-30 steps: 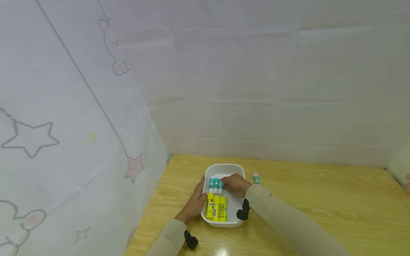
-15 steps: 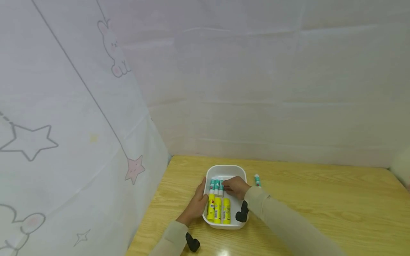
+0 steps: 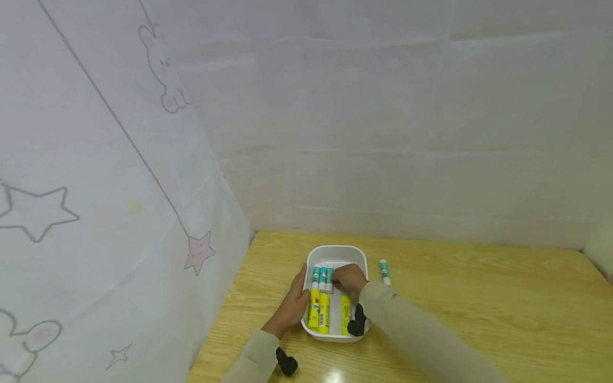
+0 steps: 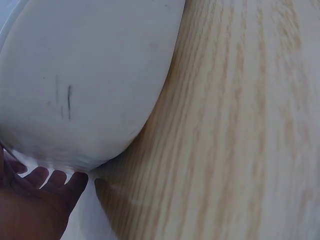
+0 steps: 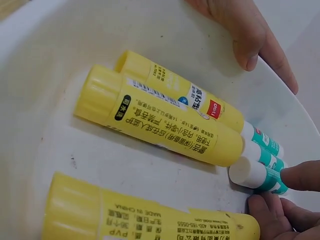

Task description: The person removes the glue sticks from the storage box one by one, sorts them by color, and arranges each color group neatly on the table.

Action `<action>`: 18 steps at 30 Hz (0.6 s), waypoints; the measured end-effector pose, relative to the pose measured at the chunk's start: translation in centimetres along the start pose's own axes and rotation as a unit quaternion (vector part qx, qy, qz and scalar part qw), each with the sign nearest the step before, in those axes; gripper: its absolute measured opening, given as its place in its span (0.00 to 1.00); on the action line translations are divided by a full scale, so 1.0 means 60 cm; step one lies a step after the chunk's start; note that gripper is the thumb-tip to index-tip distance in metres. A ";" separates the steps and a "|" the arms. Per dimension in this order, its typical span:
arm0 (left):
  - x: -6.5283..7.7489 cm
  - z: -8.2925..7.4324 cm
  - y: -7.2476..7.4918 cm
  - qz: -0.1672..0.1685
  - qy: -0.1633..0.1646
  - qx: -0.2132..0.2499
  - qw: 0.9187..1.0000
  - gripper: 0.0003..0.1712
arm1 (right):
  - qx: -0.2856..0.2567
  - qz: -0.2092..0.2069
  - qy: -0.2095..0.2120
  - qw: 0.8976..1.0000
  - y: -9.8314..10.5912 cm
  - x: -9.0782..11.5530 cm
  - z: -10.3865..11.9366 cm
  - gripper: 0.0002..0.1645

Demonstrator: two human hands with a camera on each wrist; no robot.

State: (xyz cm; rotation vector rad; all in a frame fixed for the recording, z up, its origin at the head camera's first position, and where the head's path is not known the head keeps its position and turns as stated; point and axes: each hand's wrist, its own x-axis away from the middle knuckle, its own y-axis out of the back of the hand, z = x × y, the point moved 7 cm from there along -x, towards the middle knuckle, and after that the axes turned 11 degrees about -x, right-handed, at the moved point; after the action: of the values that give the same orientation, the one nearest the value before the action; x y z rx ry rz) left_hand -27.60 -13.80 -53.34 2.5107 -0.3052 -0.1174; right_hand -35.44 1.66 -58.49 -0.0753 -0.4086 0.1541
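Note:
A white plastic bin [image 3: 337, 254] sits on the table. My left hand [image 3: 291, 306] holds its left wall, thumb over the rim and fingers outside, as the left wrist view also shows. Inside, at the far end, lie three small green-and-white glue sticks [image 3: 323, 277] side by side. My right hand [image 3: 351, 279] reaches in and pinches the rightmost green glue stick [image 5: 245, 172] between thumb and fingers. Nearer me, two yellow glue sticks [image 5: 165, 115] lie together at the left. A third yellow glue stick [image 3: 346, 315] lies apart at the right, partly hidden by the black wrist camera.
Another green-and-white glue stick [image 3: 385, 271] lies on the wooden table [image 3: 479, 298] just right of the bin. Behind the table hangs a pale sheet [image 3: 383, 133], and a sheet with star and rabbit drawings [image 3: 119, 159] stands at the left.
The rightmost yellow glue stick has rolled right, away from the other two. Both hands stay about where they were, the left on the bin, the right at the green glue stick.

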 end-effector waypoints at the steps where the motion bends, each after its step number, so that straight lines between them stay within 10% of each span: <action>1: 0.000 0.001 0.000 0.000 0.000 -0.001 1.000 0.38 | 0.003 -0.002 0.004 1.000 -0.002 0.002 0.002 0.21; 18: 0.000 0.000 0.000 0.001 -0.003 -0.007 1.000 0.38 | 0.054 -0.034 0.004 0.998 -0.005 -0.012 -0.007 0.24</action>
State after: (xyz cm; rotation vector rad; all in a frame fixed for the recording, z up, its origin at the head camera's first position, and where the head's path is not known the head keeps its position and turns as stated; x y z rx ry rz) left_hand -27.63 -13.81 -53.33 2.4972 -0.3077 -0.1250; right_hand -35.90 1.25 -59.16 0.0446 -0.3943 0.1077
